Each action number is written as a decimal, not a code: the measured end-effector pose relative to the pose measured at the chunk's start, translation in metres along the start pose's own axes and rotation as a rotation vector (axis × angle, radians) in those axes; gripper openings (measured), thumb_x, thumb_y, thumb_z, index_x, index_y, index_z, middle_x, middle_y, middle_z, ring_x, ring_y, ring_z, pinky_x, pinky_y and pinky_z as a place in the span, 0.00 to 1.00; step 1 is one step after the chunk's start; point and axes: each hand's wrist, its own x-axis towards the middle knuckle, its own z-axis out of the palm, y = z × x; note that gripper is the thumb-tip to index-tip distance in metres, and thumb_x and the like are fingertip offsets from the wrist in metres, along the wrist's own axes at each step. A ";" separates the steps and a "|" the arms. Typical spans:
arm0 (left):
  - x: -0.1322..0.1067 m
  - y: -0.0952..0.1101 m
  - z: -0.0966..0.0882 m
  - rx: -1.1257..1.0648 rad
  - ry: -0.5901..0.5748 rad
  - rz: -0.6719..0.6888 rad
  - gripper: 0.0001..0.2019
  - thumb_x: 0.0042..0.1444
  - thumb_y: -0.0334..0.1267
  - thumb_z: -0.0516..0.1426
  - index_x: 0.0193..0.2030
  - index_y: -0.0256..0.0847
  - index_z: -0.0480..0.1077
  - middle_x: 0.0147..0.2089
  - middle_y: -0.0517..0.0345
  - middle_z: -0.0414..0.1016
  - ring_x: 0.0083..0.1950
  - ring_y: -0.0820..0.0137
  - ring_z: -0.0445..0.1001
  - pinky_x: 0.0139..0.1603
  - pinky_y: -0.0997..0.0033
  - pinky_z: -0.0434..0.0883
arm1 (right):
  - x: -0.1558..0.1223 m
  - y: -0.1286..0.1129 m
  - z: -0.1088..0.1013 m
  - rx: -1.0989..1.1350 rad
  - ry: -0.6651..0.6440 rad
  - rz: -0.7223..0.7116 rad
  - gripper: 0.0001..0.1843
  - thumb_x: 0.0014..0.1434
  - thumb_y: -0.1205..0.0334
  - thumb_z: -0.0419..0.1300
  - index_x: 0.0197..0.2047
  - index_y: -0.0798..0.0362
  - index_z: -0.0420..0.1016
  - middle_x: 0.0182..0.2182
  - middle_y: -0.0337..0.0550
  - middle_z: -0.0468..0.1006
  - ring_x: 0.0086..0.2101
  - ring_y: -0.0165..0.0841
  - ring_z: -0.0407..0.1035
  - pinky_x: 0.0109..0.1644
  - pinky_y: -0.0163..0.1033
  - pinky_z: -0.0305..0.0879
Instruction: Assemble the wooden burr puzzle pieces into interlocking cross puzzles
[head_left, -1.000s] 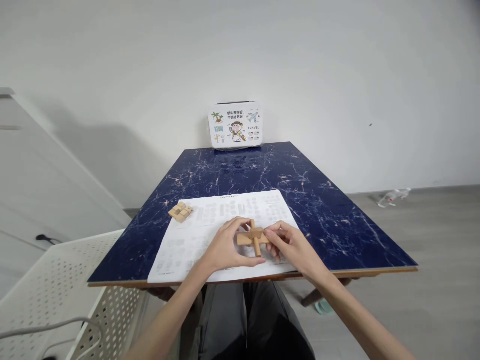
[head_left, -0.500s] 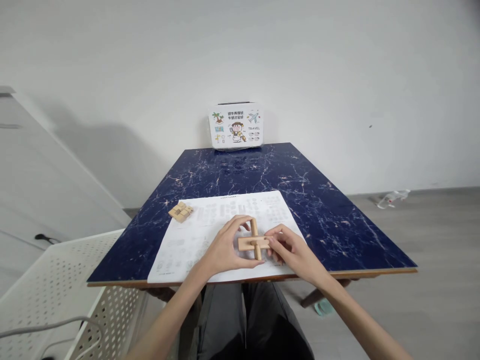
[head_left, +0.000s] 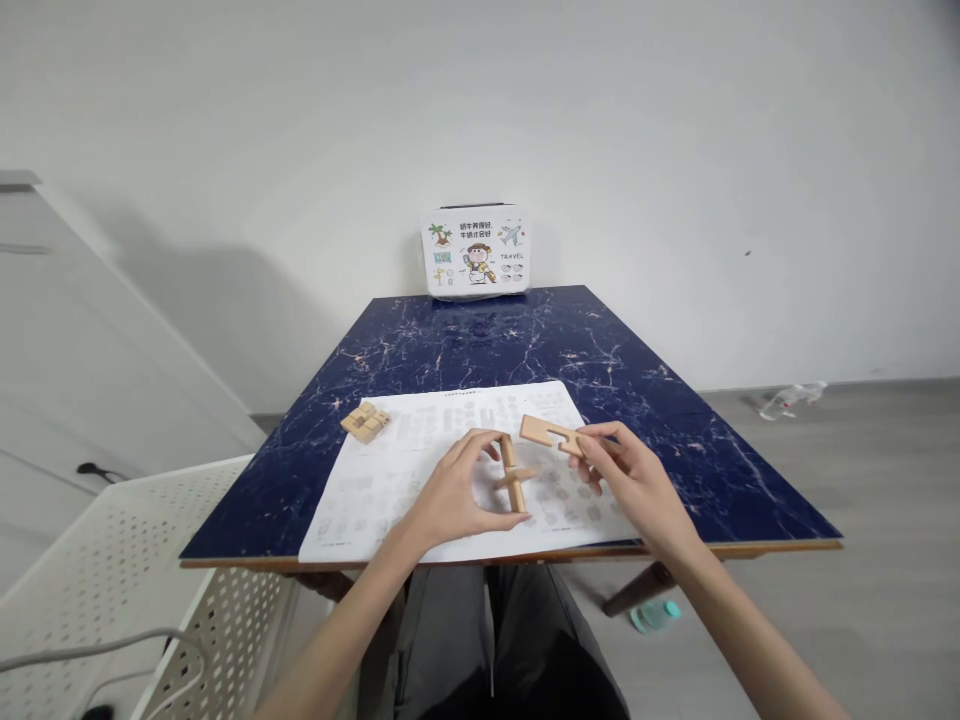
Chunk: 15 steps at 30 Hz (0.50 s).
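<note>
My left hand (head_left: 459, 490) holds two crossed wooden puzzle pieces (head_left: 514, 482) by their ends, thumb below and fingers above. One is a long upright bar; the other crosses it near the middle. To the right, my right hand (head_left: 626, 470) pinches a flat wooden puzzle piece (head_left: 543, 431) with a notched slot cut into it. This piece is apart from the crossed pair and tilted above the sheet. Under both hands lies a white printed sheet (head_left: 352, 505), its drawings too blurred to read.
A wooden block puzzle (head_left: 365, 422) sits at the sheet's left corner. On the dark blue marbled table (head_left: 480, 345), a white cartoon case (head_left: 476, 252) leans against the wall. A white perforated rack (head_left: 217, 620) stands at the left; a bottle (head_left: 655, 615) lies on the floor.
My right hand has pulled the flat slotted piece off the crossed pieces and carried it up and right. My left hand stays almost in place, still gripping the upright bar.
</note>
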 end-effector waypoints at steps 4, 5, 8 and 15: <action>-0.001 0.000 0.001 0.003 -0.004 0.004 0.44 0.45 0.50 0.73 0.67 0.48 0.61 0.61 0.48 0.70 0.57 0.56 0.74 0.60 0.54 0.72 | 0.008 0.015 -0.005 -0.428 0.017 0.006 0.14 0.70 0.46 0.55 0.44 0.48 0.71 0.30 0.42 0.81 0.30 0.38 0.74 0.35 0.40 0.65; -0.001 -0.001 0.001 -0.001 -0.003 0.012 0.44 0.45 0.49 0.73 0.67 0.48 0.61 0.62 0.48 0.70 0.57 0.57 0.74 0.60 0.54 0.72 | 0.008 0.019 -0.004 -0.514 0.005 -0.009 0.13 0.71 0.47 0.54 0.44 0.48 0.71 0.32 0.42 0.82 0.32 0.39 0.75 0.37 0.41 0.66; -0.002 0.000 0.001 -0.010 0.006 0.038 0.44 0.46 0.49 0.73 0.68 0.48 0.60 0.62 0.49 0.69 0.58 0.57 0.73 0.61 0.55 0.72 | 0.007 0.026 0.000 -0.723 -0.004 -0.107 0.12 0.71 0.51 0.53 0.44 0.48 0.72 0.39 0.46 0.81 0.37 0.43 0.77 0.40 0.44 0.67; -0.001 0.003 0.000 0.002 0.022 0.081 0.42 0.48 0.47 0.72 0.67 0.47 0.62 0.62 0.47 0.68 0.64 0.55 0.69 0.65 0.53 0.70 | -0.003 -0.006 0.005 -0.601 -0.175 -0.414 0.12 0.75 0.55 0.52 0.54 0.49 0.71 0.48 0.50 0.76 0.45 0.41 0.74 0.49 0.45 0.71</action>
